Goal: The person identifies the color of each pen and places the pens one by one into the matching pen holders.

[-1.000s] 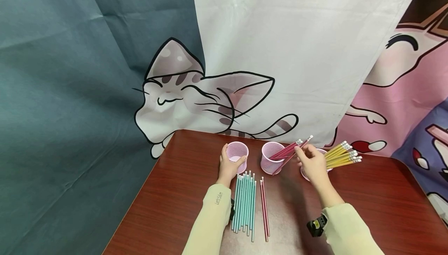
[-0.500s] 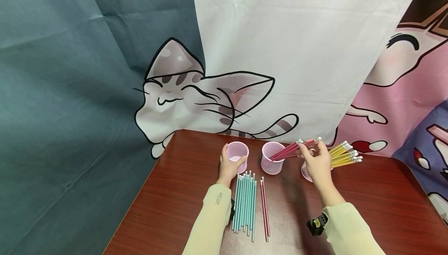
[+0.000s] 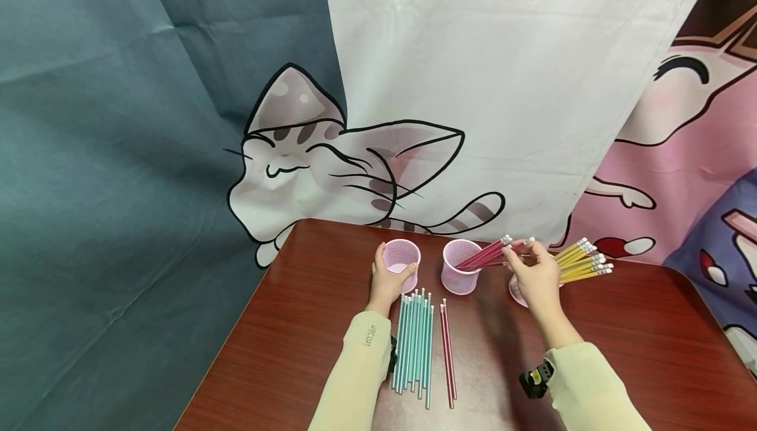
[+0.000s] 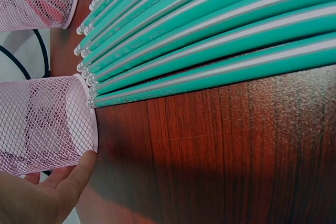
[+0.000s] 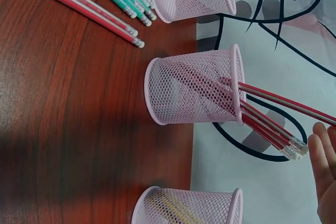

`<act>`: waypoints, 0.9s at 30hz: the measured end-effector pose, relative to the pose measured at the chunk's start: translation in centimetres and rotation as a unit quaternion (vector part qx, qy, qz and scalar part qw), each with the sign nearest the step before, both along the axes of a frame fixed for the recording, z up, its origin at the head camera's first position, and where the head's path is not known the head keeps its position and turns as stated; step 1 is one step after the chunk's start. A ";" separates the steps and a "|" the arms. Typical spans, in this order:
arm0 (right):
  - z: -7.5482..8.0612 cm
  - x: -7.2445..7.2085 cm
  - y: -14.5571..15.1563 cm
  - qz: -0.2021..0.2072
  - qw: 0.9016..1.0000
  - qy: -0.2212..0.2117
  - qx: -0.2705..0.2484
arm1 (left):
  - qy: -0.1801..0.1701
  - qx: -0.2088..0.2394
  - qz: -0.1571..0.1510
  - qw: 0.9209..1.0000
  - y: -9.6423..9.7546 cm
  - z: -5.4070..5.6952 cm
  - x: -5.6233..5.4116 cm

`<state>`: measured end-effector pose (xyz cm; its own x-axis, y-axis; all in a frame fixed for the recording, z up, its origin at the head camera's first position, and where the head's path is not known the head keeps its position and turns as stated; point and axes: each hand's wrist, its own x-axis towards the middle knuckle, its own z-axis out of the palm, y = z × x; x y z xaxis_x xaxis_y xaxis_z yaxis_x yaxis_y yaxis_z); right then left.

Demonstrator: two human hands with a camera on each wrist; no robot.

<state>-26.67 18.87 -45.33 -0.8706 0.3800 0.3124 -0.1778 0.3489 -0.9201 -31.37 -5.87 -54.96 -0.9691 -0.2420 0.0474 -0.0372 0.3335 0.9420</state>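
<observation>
My left hand (image 3: 387, 281) holds the left pink mesh pencil cup (image 3: 408, 280) round its side; no pencils show inside. In the left wrist view, the thumb touches the rim of this cup (image 4: 47, 124) at its base end. My right hand (image 3: 535, 280) pinches a red pencil (image 5: 289, 104) near its eraser end. The other end of that pencil is inside the middle mesh cup (image 3: 457, 280), where several red pencils (image 3: 481, 255) lean right. Some fingertips of the right hand are cut off in the right wrist view.
Several teal pencils (image 3: 414, 345) lie side by side before the left cup. Beside them lie two red pencils (image 3: 447, 355). Yellow pencils (image 3: 579, 261) lean in the right mesh cup (image 3: 517, 292), partly behind my right hand. A printed curtain (image 3: 503, 89) hangs behind the table (image 3: 284, 326).
My right hand has shifted slightly right, and the red pencil's lower end has gone from in front of the middle cup to inside it. My left hand has stayed on its cup.
</observation>
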 end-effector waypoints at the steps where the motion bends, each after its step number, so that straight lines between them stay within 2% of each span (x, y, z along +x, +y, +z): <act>1: -0.2 0.0 0.1 -0.009 1.000 -0.003 0.022 | 0.001 0.002 0.000 1.000 0.0 0.0 0.0; 5: -0.6 0.0 0.2 -0.036 0.994 -0.011 0.105 | -0.004 0.003 -0.001 1.000 0.0 0.0 -0.1; 7: -0.7 0.1 0.1 -0.050 0.987 -0.006 0.155 | -0.018 0.011 -0.006 1.000 -0.1 0.1 -0.1; 11: -1.0 0.3 0.0 -0.062 0.974 0.017 0.219 | -0.022 0.007 -0.006 1.000 -0.1 0.1 -0.2; 27: -2.6 0.2 0.1 -0.035 0.979 -0.045 0.195 | -0.026 0.013 -0.009 1.000 -0.2 -0.2 -0.4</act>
